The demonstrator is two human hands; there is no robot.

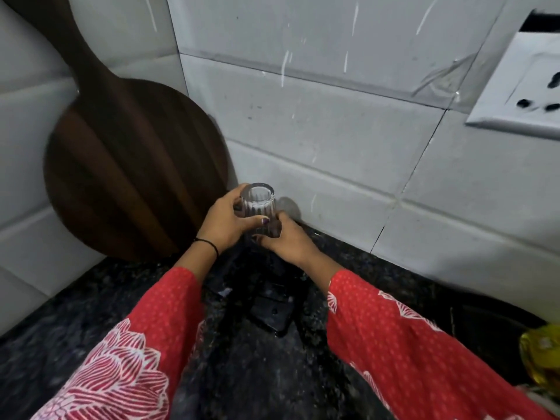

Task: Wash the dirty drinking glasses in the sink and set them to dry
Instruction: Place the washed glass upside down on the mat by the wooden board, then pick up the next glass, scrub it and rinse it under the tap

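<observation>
Presently: glass, ribbed, seemingly upside-down, low over the counter beside the tiled wall. Left hand wraps its upper part; right hand curls round its lower part. Risks: wet glass slipping; rim chipping on stone if set down hard. Left of grip: leaning wooden board, crowding it. Beneath wrists: flat black piece. Up-right: wall socket, liable to splashes.

My feed is dim and cool: the white tiles are evenly lit while the black counter sinks into dark. The glass throws a soft shadow rightward onto them. I see the wooden board and sleeves smeared with blur, and tile lines bow toward the edges.
</observation>
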